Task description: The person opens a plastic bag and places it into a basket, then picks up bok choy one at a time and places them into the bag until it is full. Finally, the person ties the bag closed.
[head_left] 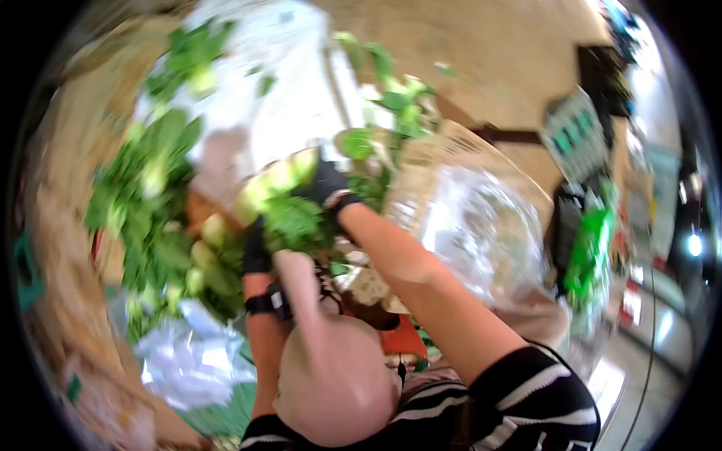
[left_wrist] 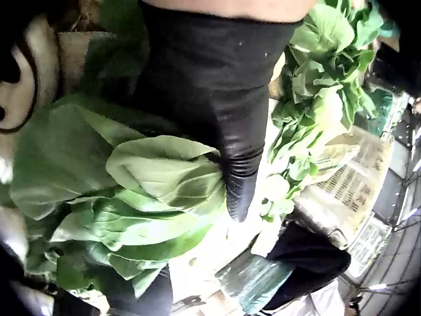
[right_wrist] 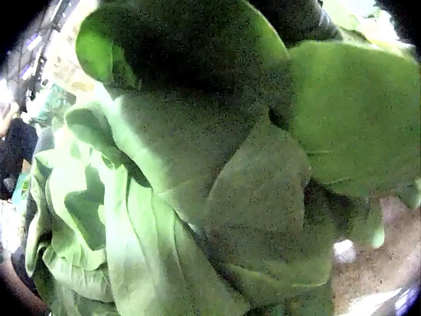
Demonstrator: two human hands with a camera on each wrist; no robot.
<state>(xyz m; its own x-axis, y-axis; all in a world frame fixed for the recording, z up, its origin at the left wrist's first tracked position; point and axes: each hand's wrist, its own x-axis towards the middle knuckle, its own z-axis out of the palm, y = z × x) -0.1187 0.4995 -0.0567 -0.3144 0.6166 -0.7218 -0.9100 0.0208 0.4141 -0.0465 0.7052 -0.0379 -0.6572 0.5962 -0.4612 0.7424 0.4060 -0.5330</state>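
Note:
Both hands wear black gloves and hold a bunch of bok choy (head_left: 289,218) between them, its pale stem ends side by side toward the white sheet (head_left: 278,83). My left hand (head_left: 257,248) grips the near left side of the bunch. In the left wrist view the thumb of that hand (left_wrist: 240,164) lies over the green leaves (left_wrist: 164,171). From the far right side, my right hand (head_left: 327,180) grips the stem end. Large leaves (right_wrist: 197,151) fill the right wrist view and hide most of the right hand's fingers.
More bok choy (head_left: 154,177) lies piled on the left, with some loose heads (head_left: 406,101) beyond the hands. A tan basket (head_left: 451,143) lined with clear plastic (head_left: 481,233) stands on the right. Clear plastic bags (head_left: 188,361) lie at the near left; a green package (head_left: 590,244) is at the far right.

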